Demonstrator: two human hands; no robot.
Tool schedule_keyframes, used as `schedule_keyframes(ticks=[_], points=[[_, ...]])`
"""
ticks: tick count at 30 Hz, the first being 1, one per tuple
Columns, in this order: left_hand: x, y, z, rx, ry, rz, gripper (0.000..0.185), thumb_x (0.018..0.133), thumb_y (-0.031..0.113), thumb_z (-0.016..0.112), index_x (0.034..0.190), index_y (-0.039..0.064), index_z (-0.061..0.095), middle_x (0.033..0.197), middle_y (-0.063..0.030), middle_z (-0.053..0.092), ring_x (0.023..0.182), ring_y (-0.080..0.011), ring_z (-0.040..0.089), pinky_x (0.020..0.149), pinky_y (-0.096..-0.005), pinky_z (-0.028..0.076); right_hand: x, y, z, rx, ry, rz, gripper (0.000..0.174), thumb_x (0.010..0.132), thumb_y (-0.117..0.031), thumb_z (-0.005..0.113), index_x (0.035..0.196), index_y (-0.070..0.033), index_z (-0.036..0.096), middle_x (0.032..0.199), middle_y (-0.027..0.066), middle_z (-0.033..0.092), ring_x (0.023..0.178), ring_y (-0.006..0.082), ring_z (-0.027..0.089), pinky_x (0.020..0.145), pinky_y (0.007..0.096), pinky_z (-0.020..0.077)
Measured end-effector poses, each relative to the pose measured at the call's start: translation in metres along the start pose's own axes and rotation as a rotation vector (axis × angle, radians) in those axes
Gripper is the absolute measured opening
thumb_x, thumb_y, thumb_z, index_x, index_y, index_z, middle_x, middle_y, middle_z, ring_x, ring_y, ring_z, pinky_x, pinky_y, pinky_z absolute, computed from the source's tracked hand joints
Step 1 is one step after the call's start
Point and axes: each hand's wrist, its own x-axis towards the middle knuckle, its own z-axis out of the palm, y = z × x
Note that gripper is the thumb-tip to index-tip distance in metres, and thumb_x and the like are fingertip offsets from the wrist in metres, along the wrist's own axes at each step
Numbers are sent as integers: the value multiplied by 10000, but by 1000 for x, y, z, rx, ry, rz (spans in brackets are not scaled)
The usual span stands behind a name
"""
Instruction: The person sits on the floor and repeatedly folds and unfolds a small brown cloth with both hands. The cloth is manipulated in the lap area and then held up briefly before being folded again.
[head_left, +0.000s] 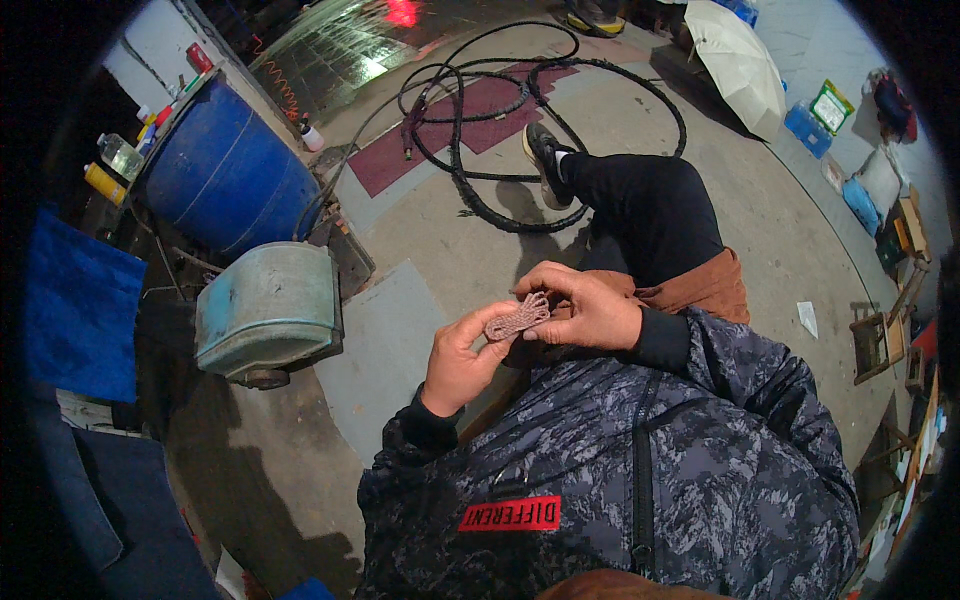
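Observation:
Both hands meet in front of my jacket around a small bundle of pinkish-brown cord (517, 316), folded in several loops. My left hand (469, 352) pinches the bundle's lower left end between thumb and fingers. My right hand (589, 306) holds its upper right end, with the thumb beneath and the index finger curled over the top. Below the hands, rust-brown cloth (701, 289) lies across my lap, over black trousers (649, 199).
A long black hose (480, 206) lies coiled on the concrete floor past my shoe. To the left stand a blue barrel (232, 169) with bottles on top and a grey-green machine housing (266, 307). A pale umbrella (735, 64) and a small wooden stool (870, 349) are at the right.

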Motion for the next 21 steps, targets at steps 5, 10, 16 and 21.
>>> schedule_keyframes(ticks=[5,10,16,21], points=[[0,-1,0,13,9,-4,355,977,-8,776,1326,-6,710,1213,-91,793,1089,-144,732,980,-323,582,0,4,-1,59,-71,106,334,958,-30,805,1251,17,651,1149,41,624,1069,111,647,896,275,565],[0,-3,0,-50,23,-78,341,991,14,781,1321,-5,696,1233,-81,776,1122,-146,717,1007,-321,572,-1,6,1,116,-34,125,255,982,10,758,1219,13,665,1124,28,636,1031,82,646,835,247,554],[0,-6,3,-168,89,-64,402,982,178,843,1319,6,706,1150,-77,793,1069,-157,745,976,-340,590,-1,6,1,77,15,69,192,995,25,735,1176,18,668,1121,25,634,1004,81,644,821,247,554],[0,-12,3,-216,116,-66,474,996,332,836,1314,4,707,1183,-77,783,1092,-159,731,993,-343,577,-2,4,1,121,41,79,195,995,29,740,1173,16,661,1102,22,621,960,84,636,798,252,553]])
